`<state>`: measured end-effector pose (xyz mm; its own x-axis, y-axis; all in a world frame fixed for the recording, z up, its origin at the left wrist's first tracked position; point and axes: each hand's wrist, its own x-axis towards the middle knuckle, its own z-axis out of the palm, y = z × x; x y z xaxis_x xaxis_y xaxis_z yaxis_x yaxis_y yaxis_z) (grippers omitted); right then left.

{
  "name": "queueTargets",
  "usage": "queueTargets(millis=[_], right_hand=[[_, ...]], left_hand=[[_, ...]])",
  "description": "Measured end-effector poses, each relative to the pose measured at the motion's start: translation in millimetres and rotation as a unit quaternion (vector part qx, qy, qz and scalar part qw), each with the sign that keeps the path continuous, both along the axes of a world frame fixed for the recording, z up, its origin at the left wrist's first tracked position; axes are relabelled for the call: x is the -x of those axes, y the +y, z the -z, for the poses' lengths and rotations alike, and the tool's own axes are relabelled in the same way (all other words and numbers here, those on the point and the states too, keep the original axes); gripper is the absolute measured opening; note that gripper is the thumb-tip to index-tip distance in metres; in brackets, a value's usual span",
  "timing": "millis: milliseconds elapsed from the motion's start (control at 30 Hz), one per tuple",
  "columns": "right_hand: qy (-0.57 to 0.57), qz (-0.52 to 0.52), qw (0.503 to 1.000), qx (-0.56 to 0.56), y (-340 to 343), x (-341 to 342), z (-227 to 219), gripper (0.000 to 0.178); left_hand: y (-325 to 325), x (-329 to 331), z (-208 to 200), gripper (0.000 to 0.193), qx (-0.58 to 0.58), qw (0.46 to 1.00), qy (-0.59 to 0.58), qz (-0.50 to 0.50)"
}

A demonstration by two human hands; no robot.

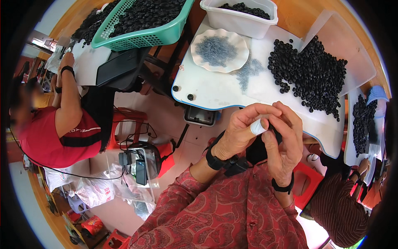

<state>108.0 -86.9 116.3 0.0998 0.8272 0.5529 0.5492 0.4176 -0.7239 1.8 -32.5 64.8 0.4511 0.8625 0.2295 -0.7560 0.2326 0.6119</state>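
Left hand (239, 130) and right hand (289, 145) curl close; I can't tell what's held. Round black beads (309, 72) lie near a wavy plate (243, 52).

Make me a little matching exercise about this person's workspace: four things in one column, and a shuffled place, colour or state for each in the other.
Things:
1. Left hand
2. Perforated basket
3. Scalloped plate
4. Loose black pieces

Descriptions:
A. Bearing a heap of grey bits
B. Spread on the white table, right of the plate
C. Wearing a white wrap
D. Green, at upper left

Pairs: 1-C, 2-D, 3-A, 4-B
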Motion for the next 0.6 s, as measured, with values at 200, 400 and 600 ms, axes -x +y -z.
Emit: queueTargets(millis=[200,400,600], right_hand=[[-0.028,0.048,0.998,0.035,3.4,-8.0,11.6,0.023],[0.146,0.068,0.984,0.07,0.2,-8.0,18.1,0.018],[0.262,0.065,0.958,0.101,-2.7,-8.6,18.2,0.02]], left_hand=[[0.6,2.3,-0.1,0.032,0.005,0.996,0.084,0.013],[-8.2,-6.5,-3.2,0.031,0.095,0.994,0.036,0.03],[-9.5,-12.0,-0.8,0.029,0.099,0.994,0.044,0.012]])
